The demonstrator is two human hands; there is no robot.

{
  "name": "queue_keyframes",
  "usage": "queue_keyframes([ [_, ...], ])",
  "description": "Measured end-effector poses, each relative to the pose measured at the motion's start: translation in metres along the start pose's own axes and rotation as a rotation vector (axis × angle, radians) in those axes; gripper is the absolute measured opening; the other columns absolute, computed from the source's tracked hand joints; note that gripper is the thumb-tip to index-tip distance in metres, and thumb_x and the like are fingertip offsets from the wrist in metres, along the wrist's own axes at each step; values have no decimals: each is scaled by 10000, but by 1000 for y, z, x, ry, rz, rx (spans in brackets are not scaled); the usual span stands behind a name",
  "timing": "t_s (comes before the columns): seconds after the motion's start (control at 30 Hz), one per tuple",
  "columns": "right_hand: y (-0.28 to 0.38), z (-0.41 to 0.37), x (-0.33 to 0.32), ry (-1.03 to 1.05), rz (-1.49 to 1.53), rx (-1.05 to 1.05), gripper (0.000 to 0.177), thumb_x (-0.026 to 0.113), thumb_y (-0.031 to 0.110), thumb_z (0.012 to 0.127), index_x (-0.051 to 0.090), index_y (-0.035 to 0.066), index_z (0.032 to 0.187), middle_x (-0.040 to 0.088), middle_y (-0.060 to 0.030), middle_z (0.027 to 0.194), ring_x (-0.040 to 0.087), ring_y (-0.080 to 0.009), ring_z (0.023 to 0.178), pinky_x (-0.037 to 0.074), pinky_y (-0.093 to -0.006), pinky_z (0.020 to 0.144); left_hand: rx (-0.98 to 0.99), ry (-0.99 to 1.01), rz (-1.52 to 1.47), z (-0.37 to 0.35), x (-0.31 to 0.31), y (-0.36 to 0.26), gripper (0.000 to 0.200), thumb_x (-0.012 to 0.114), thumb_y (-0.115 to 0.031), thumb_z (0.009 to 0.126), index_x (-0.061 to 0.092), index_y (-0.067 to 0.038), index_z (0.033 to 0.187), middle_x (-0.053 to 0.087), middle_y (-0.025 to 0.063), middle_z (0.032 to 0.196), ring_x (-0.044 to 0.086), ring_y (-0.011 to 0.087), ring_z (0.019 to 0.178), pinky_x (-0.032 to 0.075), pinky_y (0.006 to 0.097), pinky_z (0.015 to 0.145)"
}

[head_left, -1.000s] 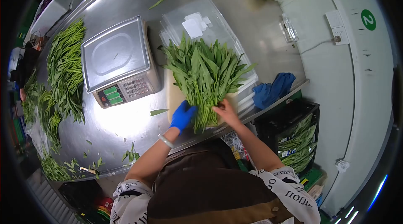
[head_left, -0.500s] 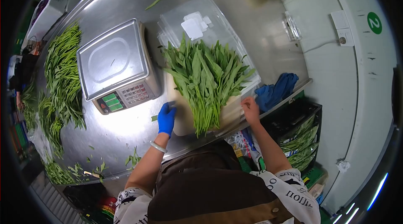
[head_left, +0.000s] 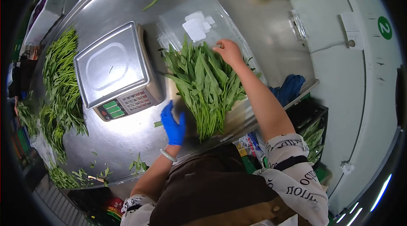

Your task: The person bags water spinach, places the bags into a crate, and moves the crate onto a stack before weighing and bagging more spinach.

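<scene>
A fanned bundle of leafy green stems, like water spinach, lies on a pale board, stem ends toward me. My left hand, in a blue glove, hovers left of the stems with fingers stretched and thumb apart, holding nothing. My bare right hand is over the leaf tips at the far side, fingers curled together; whatever might be between them is hidden. Just beyond it, small white labels rest on a stack of clear plastic bags, partly covered by the leaves.
A digital scale stands left of the bundle. More greens are heaped along the table's left side. A knife lies near the front edge among scraps. At right are a blue cloth and a crate of bagged greens.
My right hand has swung from beside the blue cloth up and left to the leaf tips. My left hand has shifted slightly toward the stems, its fingers straightening.
</scene>
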State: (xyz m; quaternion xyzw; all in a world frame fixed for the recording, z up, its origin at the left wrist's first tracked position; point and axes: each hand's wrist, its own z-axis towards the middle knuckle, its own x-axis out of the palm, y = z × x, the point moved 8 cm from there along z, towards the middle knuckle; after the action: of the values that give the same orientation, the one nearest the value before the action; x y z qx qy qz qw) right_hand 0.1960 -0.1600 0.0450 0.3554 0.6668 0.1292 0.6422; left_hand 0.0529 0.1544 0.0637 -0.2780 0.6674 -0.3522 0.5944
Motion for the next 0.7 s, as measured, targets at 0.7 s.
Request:
queue_keyframes([
  [0.7,114,-101,-172,-640,606,-299,56,550,-3,878,574,-41,910,631,-101,811,607,-192,754,493,-294,747,314,449,89,-27,61,-17,621,699,-217,763,473,-135,1336,458,184,1305,463,353,1130,378,421,957],
])
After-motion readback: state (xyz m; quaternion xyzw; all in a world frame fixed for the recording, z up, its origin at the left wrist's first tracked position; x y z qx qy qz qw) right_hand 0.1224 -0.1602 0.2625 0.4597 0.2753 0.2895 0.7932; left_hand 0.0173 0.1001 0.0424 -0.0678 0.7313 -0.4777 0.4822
